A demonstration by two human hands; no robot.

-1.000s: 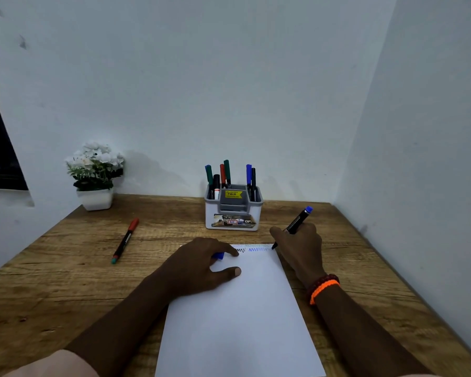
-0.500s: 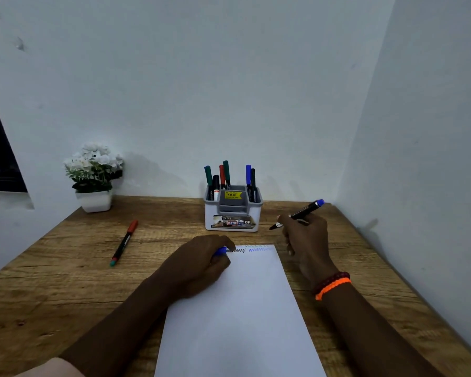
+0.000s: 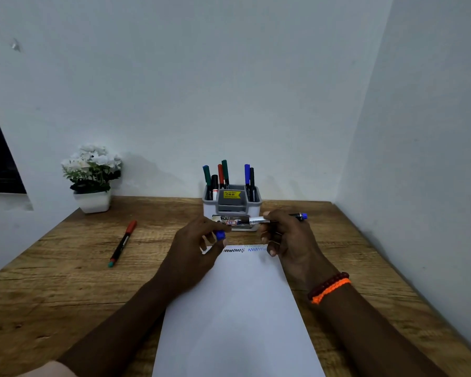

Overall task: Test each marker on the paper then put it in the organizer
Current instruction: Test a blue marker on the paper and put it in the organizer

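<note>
Holding the blue marker (image 3: 278, 219) sideways above the paper (image 3: 237, 308), tip pointing left, the right hand (image 3: 286, 235) grips its barrel while the left hand (image 3: 199, 240) pinches the blue cap (image 3: 220, 235) just beside that tip, organizer (image 3: 232, 210) right behind.

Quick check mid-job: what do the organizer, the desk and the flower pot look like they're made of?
Organizer: likely moulded plastic, white shell with grey insert, smooth with a slight sheen and rounded corners. Desk: wood or wood-look laminate, matte, with visible brown grain; which one can't be told. Flower pot: white and smooth, either ceramic or plastic; nothing here settles it.
</note>
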